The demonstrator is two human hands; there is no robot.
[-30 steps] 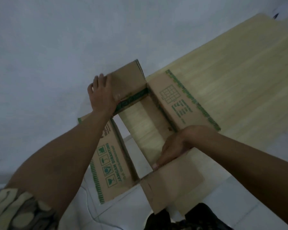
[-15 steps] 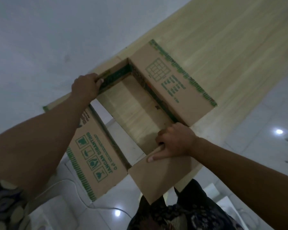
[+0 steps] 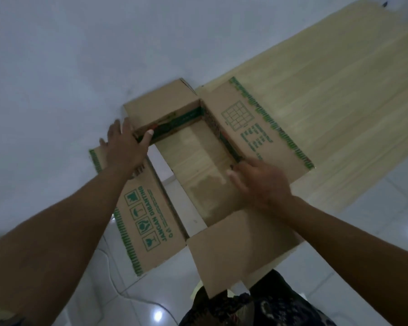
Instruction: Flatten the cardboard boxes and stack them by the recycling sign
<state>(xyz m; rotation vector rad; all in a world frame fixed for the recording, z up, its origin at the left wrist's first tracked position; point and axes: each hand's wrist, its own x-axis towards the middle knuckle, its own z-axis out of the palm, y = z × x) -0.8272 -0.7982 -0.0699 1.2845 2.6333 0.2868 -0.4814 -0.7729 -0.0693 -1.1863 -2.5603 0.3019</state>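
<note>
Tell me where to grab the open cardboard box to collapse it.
Take the box at two opposite corners of its rim, from above: left hand at the far-left, right hand at the near-right. It is open through, flaps splayed, so pushing those corners apart should fold it.

One cardboard box [image 3: 257,137] stands open with four flaps spread: twelve, three, six and nine o'clock. Two hands, a left hand [image 3: 125,147] and a right hand [image 3: 262,182] (both at its rim). One wooden table [image 3: 339,90].

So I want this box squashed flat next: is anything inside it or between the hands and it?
Nothing visible. The box is open through, only the table showing inside. Left hand and right hand already touch its walls.
</note>
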